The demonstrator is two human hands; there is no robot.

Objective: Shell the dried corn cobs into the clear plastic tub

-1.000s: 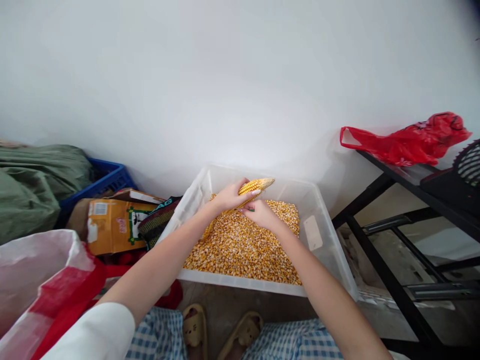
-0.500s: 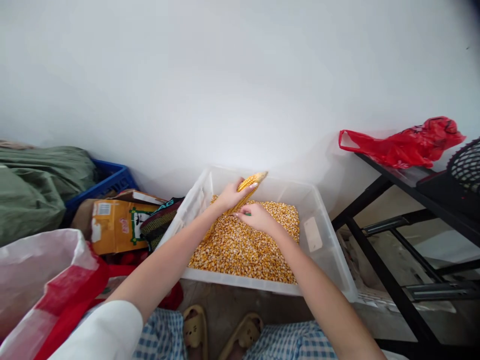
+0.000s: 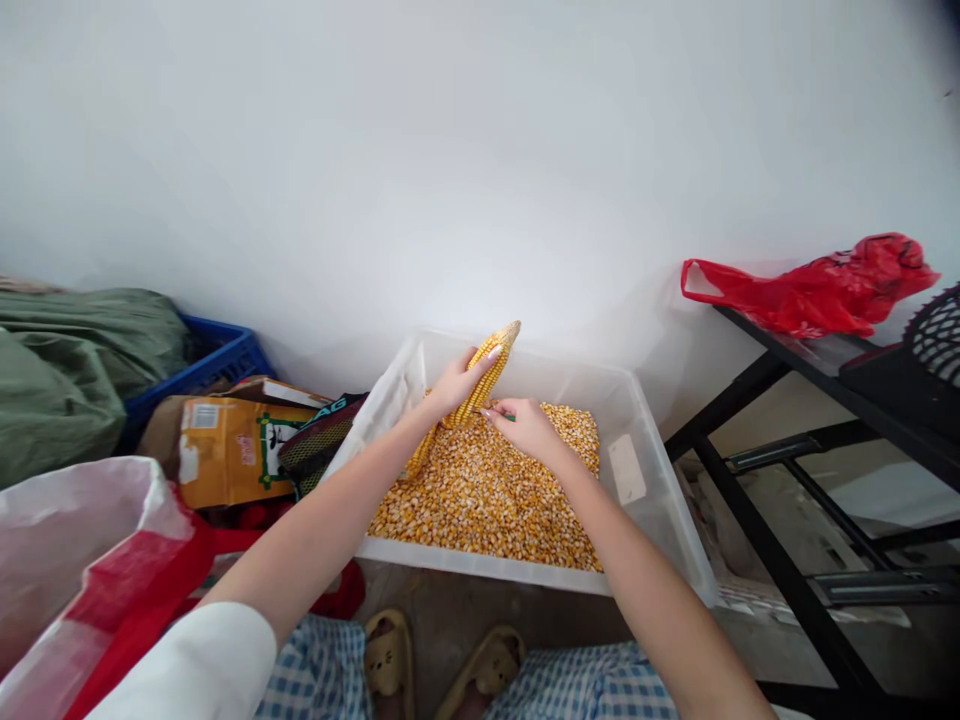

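My left hand (image 3: 457,385) is wrapped round a yellow corn cob (image 3: 491,368), tilted with its pale tip up and to the right. Close to the cob's lower part, my right hand (image 3: 529,425) is closed on a small green-handled tool (image 3: 511,417); most of it is hidden by the fingers, so its kind does not show. Below both hands, loose corn kernels (image 3: 487,500) cover the bottom of a translucent plastic bin (image 3: 660,500). Another corn cob (image 3: 420,455) lies on the kernels under my left wrist.
A white wall rises behind the bin. To the left are a blue crate (image 3: 217,355), an orange cardboard box (image 3: 232,450) and a red-and-white bag (image 3: 97,570). On the right, a black metal frame (image 3: 757,490) carries a red plastic bag (image 3: 817,290).
My left hand has shifted the corn cob a little to the left and up, and it stands more upright. My right hand has moved slightly to the right.
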